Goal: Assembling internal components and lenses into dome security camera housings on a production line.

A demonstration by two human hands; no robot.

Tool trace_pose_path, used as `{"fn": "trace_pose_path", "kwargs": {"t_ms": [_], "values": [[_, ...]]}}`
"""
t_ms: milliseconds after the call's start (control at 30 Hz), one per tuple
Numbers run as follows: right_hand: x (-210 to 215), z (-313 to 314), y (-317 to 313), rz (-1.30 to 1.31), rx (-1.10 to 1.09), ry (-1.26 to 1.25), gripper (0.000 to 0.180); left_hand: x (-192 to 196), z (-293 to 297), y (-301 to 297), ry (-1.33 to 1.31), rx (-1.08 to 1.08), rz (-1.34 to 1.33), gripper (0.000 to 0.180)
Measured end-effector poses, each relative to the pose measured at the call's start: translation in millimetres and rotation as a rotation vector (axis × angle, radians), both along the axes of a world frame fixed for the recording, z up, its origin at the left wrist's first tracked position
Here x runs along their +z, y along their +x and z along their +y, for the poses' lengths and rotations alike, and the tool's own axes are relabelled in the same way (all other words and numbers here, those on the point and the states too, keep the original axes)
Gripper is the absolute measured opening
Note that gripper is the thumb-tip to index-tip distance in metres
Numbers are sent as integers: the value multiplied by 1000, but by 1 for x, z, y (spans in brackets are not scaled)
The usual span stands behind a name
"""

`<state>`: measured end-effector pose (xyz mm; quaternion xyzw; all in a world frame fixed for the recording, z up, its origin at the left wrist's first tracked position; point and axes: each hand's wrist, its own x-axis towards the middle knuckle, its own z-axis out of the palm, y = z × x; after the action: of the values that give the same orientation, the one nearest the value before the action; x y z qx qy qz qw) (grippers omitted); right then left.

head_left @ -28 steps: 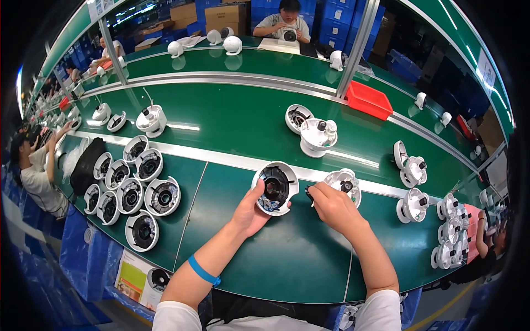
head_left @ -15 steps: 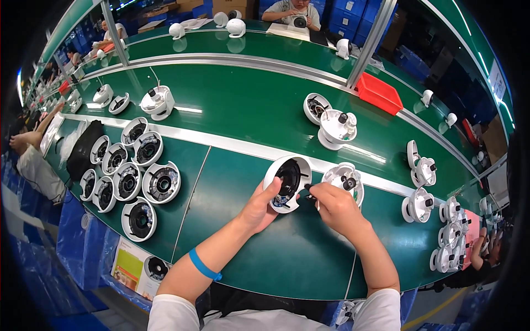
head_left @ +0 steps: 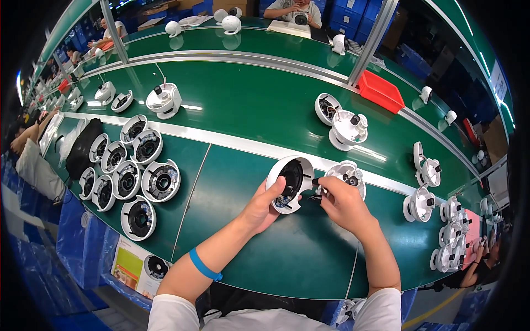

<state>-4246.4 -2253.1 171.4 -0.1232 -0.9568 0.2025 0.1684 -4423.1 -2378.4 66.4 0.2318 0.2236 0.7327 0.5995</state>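
Round white housing shell [head_left: 291, 183], tipped on edge with its open dark interior turned toward the right, lifted just above the green bench [head_left: 243, 116] near the middle of its near edge. Small black part [head_left: 316, 181] at the shell's open rim, partly hidden by fingers.

the workbench [head_left: 243, 110] is deep green, crossed by a pale silver strip [head_left: 232, 144]. the round housing [head_left: 291, 183] at the frame's centre is white outside, black within. the cluster of housings [head_left: 128, 177] at the left is white with black centres. a bright red bin [head_left: 381, 91] sits upper right. a blue band [head_left: 205, 266] circles the wrist at lower centre. the sleeves [head_left: 182, 314] at the bottom edge are white. a black bag [head_left: 84, 146] lies at the left.
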Motion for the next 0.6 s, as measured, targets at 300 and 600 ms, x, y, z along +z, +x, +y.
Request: {"fn": "trace_pose_path", "kwargs": {"t_ms": [300, 600], "values": [[0, 22, 12, 48, 83, 50, 34, 4, 9, 4, -23, -17, -65, 73], [-3, 24, 13, 60, 73, 101, 31, -1, 21, 12, -20, -5, -27, 72]]}}
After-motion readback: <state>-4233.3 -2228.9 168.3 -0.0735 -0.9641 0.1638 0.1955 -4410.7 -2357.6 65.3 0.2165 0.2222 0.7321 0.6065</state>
